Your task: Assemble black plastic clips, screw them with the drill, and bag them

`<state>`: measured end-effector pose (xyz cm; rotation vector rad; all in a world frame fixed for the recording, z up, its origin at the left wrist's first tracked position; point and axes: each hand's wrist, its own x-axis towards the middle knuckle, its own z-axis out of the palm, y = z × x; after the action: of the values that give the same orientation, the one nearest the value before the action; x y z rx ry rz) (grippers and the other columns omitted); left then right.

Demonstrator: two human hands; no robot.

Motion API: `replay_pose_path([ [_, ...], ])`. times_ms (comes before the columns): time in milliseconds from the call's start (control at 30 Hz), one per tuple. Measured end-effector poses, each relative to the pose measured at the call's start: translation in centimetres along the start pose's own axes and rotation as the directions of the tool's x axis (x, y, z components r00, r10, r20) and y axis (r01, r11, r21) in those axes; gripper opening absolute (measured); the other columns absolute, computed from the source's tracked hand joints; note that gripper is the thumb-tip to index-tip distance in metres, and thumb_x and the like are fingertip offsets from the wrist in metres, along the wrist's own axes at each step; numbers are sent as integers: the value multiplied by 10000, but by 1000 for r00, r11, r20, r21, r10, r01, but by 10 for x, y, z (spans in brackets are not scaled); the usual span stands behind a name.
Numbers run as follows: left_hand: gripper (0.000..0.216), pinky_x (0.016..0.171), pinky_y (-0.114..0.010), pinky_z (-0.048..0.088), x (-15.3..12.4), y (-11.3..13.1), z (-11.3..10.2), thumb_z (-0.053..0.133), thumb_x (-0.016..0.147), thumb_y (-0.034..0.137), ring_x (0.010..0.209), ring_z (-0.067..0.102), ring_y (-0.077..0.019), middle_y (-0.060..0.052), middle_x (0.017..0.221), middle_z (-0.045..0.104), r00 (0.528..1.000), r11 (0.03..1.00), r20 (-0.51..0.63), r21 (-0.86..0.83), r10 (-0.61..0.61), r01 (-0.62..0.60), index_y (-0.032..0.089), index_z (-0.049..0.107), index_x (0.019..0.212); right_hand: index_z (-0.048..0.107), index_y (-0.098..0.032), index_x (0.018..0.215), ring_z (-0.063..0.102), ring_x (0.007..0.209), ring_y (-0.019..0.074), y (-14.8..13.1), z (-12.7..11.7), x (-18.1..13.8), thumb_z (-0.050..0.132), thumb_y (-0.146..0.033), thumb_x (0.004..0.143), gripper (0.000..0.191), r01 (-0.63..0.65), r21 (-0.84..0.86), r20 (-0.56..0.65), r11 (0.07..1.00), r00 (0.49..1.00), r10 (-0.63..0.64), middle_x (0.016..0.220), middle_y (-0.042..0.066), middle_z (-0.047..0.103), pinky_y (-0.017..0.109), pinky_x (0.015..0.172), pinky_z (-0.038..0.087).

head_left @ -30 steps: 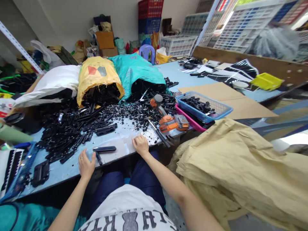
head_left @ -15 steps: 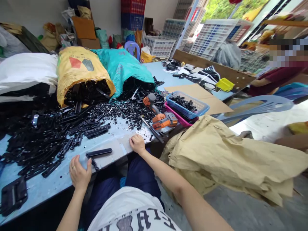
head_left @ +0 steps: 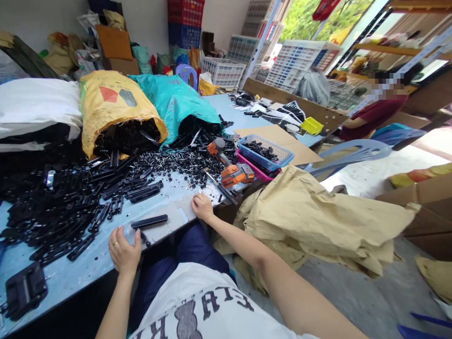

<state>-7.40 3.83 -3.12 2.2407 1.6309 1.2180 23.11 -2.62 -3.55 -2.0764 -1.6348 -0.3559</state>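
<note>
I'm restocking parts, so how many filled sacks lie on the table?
3: a white sack far left, a yellow sack beside it, and a teal sack right of that. More could lie beyond the left edge of the picture.

Single head-worn view here, looking forward and down past the person's white printed shirt point(head_left: 197, 306). Left hand point(head_left: 123, 252) and right hand point(head_left: 202, 207) sit close in, low in frame, at the near edge of the pale blue worktable point(head_left: 81, 268). Stacked white plastic crates point(head_left: 303, 59) lie far back.
</note>
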Motion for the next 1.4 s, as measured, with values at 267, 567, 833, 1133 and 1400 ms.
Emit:
replay_pose_path([
  [267,549,1010,-503,341,0,-1,2,469,852,449,1239,394,-334,-212,1258,470,999,999,17,24,35,-35,87,435,1263,595,-184,755,501,849,176,-4,-4,4,476,-200,854,155,6,14,-17,1000,1000,-6,862,58,609,298,732,381],
  [567,529,1003,-487,347,1,3,0,460,856,448,1223,410,-332,-196,1246,483,999,998,25,49,41,-43,99,439,1253,590,-190,765,503,858,182,-1,0,2,481,-196,848,138,-7,24,4,1000,1000,7,867,57,610,306,734,380],
  [833,524,1015,-509,327,-2,0,3,463,850,446,1242,383,-336,-200,1257,462,1000,1000,-5,23,18,-18,110,439,1251,590,-192,755,500,848,189,2,2,2,481,-201,849,145,19,14,14,1000,1000,-20,835,57,609,313,726,371],
  [1133,423,992,-515,346,18,15,5,481,838,435,1206,431,-333,-178,1179,539,960,971,151,0,235,-238,143,541,1138,616,-205,841,510,865,171,8,0,26,491,-231,860,129,161,110,45,981,985,-167,914,47,627,298,749,370],
  [1400,334,898,-428,443,45,26,33,461,863,385,975,585,-248,-104,1042,632,709,869,536,-102,458,-484,201,590,1110,621,-164,968,470,947,223,57,15,233,443,-169,881,198,238,-182,212,954,957,-199,983,122,599,324,739,343],
])
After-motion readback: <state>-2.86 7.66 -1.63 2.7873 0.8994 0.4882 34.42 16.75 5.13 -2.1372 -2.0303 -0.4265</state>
